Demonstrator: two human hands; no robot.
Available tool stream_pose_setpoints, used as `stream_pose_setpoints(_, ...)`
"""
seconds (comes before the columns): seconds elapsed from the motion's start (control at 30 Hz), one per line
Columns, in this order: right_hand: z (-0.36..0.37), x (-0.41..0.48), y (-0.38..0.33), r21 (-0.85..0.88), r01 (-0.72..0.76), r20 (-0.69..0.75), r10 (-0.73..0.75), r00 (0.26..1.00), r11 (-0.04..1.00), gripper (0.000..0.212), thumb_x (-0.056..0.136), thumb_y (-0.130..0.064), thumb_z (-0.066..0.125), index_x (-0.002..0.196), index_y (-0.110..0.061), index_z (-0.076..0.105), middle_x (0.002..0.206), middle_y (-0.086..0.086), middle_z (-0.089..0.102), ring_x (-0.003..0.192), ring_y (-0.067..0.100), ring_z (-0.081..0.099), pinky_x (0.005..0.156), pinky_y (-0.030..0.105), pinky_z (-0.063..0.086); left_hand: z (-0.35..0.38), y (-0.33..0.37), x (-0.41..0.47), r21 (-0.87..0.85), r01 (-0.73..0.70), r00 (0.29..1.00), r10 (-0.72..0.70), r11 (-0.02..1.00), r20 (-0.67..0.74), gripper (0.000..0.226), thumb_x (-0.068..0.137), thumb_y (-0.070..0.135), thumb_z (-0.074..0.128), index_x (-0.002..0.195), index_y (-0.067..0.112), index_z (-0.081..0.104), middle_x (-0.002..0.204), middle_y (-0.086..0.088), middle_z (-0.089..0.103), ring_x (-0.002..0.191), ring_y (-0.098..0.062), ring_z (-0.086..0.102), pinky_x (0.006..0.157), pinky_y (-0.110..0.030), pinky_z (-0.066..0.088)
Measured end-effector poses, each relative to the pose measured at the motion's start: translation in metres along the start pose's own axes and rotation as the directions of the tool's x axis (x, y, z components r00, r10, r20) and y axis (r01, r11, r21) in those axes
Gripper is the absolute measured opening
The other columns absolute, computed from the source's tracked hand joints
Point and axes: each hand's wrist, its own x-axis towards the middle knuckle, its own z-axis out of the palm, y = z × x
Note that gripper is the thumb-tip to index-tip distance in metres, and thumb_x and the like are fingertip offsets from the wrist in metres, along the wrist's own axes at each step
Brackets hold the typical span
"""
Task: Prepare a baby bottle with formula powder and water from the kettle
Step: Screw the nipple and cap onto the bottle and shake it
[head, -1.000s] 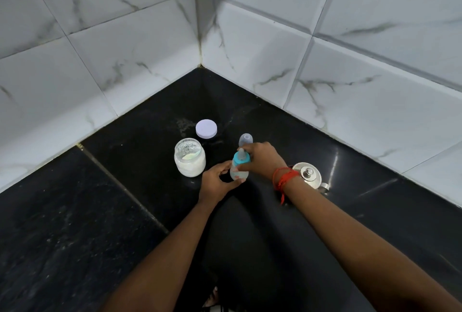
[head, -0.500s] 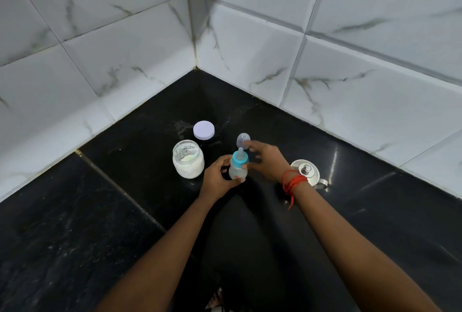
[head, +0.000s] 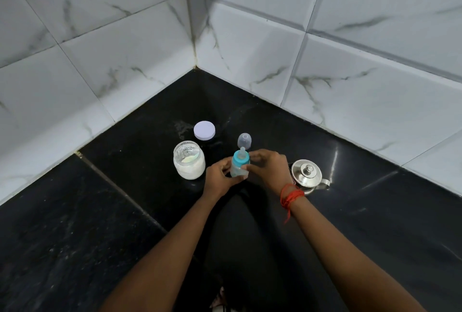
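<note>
Our left hand (head: 220,178) wraps lower body of small clear baby bottle with teal collar and teat (head: 240,164); right hand (head: 268,169) pinches its collar side. Bottle upright on black stone counter (head: 100,224). Clear dome cap (head: 244,140) behind, off. Open glass jar of white powder (head: 189,160) left, lilac round lid (head: 204,130) beyond. Steel kettle (head: 307,173) right, lidded. We judge teat on; cap left. Contents unclear.
</note>
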Motion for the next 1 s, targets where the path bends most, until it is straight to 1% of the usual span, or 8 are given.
stream_pose_setpoints(0.13, -0.022, 0.024, -0.010, -0.067, 0.131, 0.320, -0.103, 0.942, 0.989, 0.072, 0.077, -0.020, 0.083, 0.142, -0.025, 0.052, 0.131, 0.001, 0.063, 0.105, 0.013, 0.062, 0.095, 0.029, 0.051, -0.006, 0.006, 0.004, 0.029, 0.003, 0.997, -0.005, 1.000, 0.071, 0.062, 0.072, 0.010, 0.093, 0.129, 0.019, 0.069, 0.115, 0.016, 0.073, 0.105, 0.011, 0.069, 0.092, -0.014, 0.056)
stream_pose_setpoints(0.23, -0.035, 0.033, -0.019, -0.012, 0.208, 0.482, -0.177, 0.858, 0.978, 0.063, 0.081, -0.019, 0.080, 0.139, -0.022, 0.057, 0.131, -0.001, 0.065, 0.110, 0.017, 0.064, 0.100, 0.031, 0.051, -0.010, 0.017, 0.007, 0.031, -0.034, 0.993, 0.030, 0.999, 0.117, 0.060, 0.068, 0.009, 0.096, 0.122, 0.019, 0.073, 0.113, 0.012, 0.077, 0.109, -0.001, 0.072, 0.095, -0.024, 0.060)
stream_pose_setpoints(0.43, -0.011, 0.004, -0.038, 0.096, 0.135, -0.005, -0.136, 0.991, 0.986, 0.054, 0.069, -0.041, 0.085, 0.121, -0.032, 0.070, 0.111, -0.013, 0.072, 0.099, 0.007, 0.062, 0.090, 0.033, 0.054, -0.001, 0.040, 0.000, -0.074, -0.056, 0.996, 0.050, 0.996, -0.080, 0.065, 0.048, 0.038, 0.094, 0.107, 0.023, 0.070, 0.102, 0.006, 0.078, 0.096, -0.009, 0.075, 0.083, -0.025, 0.062)
stream_pose_setpoints(0.57, 0.016, -0.012, -0.044, 0.067, 0.028, -0.220, -0.013, 0.975, 0.997, 0.055, 0.071, -0.046, 0.082, 0.123, -0.035, 0.065, 0.108, -0.005, 0.067, 0.096, 0.006, 0.060, 0.084, 0.022, 0.052, 0.008, 0.045, -0.001, 0.001, -0.029, 0.985, 0.029, 1.000, -0.170, 0.069, 0.048, 0.042, 0.087, 0.103, 0.007, 0.066, 0.097, -0.007, 0.076, 0.084, -0.013, 0.069, 0.077, -0.036, 0.060)
stream_pose_setpoints(0.67, -0.016, 0.005, -0.040, 0.257, 0.095, 0.056, -0.113, 0.992, 0.962, 0.051, 0.074, -0.026, 0.086, 0.120, -0.018, 0.068, 0.114, -0.007, 0.071, 0.098, 0.002, 0.067, 0.087, 0.027, 0.054, -0.003, 0.043, 0.001, 0.031, 0.008, 0.994, -0.005, 0.999, -0.105, 0.064, 0.057, 0.018, 0.099, 0.108, 0.001, 0.064, 0.104, -0.018, 0.073, 0.086, -0.015, 0.065, 0.085, -0.049, 0.059)
stream_pose_setpoints(0.8, -0.055, 0.023, -0.044, 0.326, 0.133, 0.393, -0.262, 0.881, 0.936, 0.058, 0.086, -0.001, 0.073, 0.141, -0.004, 0.051, 0.133, 0.010, 0.063, 0.122, 0.021, 0.062, 0.104, 0.035, 0.051, -0.020, 0.052, 0.006, 0.092, -0.055, 0.998, 0.053, 0.994, 0.028, 0.057, 0.061, 0.012, 0.098, 0.109, 0.011, 0.068, 0.105, -0.013, 0.074, 0.096, -0.032, 0.070, 0.092, -0.053, 0.059)
stream_pose_setpoints(0.9, -0.063, 0.028, -0.053, 0.332, 0.184, 0.458, -0.329, 0.826, 0.925, 0.056, 0.088, 0.002, 0.069, 0.141, -0.001, 0.050, 0.135, 0.013, 0.062, 0.125, 0.023, 0.060, 0.106, 0.033, 0.049, -0.020, 0.063, 0.006, 0.059, -0.101, 0.994, 0.100, 0.993, 0.036, 0.061, 0.059, 0.012, 0.098, 0.110, 0.029, 0.070, 0.105, -0.003, 0.077, 0.099, -0.027, 0.072, 0.092, -0.048, 0.060)
stream_pose_setpoints(1.0, -0.060, 0.026, -0.056, 0.344, 0.203, 0.334, -0.321, 0.886, 0.917, 0.049, 0.087, 0.003, 0.070, 0.134, 0.001, 0.056, 0.129, 0.014, 0.065, 0.121, 0.024, 0.063, 0.105, 0.039, 0.050, -0.011, 0.071, 0.004, 0.033, -0.051, 0.996, 0.053, 0.998, -0.067, 0.062, 0.052, 0.029, 0.100, 0.105, 0.018, 0.070, 0.100, -0.008, 0.076, 0.091, -0.029, 0.072, 0.084, -0.046, 0.062)
